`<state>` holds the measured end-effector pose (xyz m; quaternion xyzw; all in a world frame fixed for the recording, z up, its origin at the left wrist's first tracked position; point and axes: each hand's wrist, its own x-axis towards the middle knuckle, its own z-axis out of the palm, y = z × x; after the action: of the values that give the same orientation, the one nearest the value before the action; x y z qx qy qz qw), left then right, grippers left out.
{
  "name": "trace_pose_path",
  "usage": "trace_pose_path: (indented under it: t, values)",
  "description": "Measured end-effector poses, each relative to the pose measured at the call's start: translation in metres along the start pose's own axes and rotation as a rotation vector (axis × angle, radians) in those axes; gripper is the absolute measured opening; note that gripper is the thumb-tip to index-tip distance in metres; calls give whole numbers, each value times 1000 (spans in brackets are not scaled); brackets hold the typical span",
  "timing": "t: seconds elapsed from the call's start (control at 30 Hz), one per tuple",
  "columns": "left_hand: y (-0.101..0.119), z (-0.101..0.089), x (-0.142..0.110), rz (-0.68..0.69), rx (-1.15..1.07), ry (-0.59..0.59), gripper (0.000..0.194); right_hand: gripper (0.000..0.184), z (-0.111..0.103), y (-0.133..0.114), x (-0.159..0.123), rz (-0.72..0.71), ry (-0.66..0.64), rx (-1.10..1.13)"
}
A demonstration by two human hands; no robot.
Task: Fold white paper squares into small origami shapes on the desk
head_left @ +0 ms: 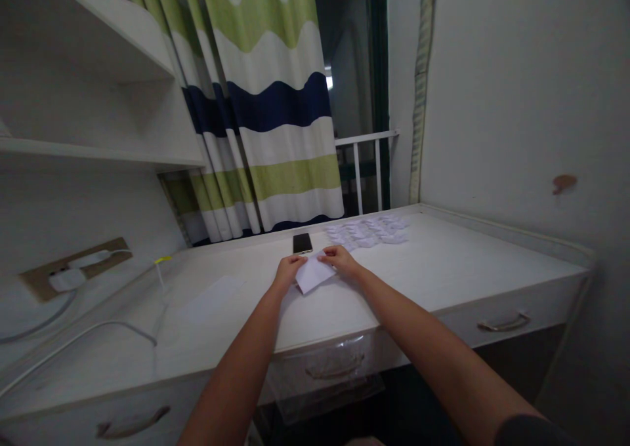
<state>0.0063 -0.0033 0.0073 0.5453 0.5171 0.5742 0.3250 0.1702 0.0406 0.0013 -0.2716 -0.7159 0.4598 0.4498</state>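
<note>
Left hand (289, 270), right hand (340, 261) grip paper (315, 273) on desk (443, 282).

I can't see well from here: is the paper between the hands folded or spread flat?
Folded: the white paper between the left hand and right hand is a small angled shape, smaller than the flat sheet to its left.

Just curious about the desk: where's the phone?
In the head view, the smartphone lies on the white desk, just beyond the left hand and the folded paper, with loose paper pieces to its right.
</note>
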Motion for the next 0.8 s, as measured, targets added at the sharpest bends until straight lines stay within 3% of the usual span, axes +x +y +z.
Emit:
trace_pose_path:
  t: [0.37,0.57,0.8]
  values:
    - [-4,-1,2,-18,-71,23,22,32,2,9,7,-41,28,22]
    - [-5,-2,3,-68,-175,52,20,24,7,2,5,-195,54,-295]
    - [-7,-3,5,-108,-314,63,23,35,12,-18,-7,-377,-6,-659]
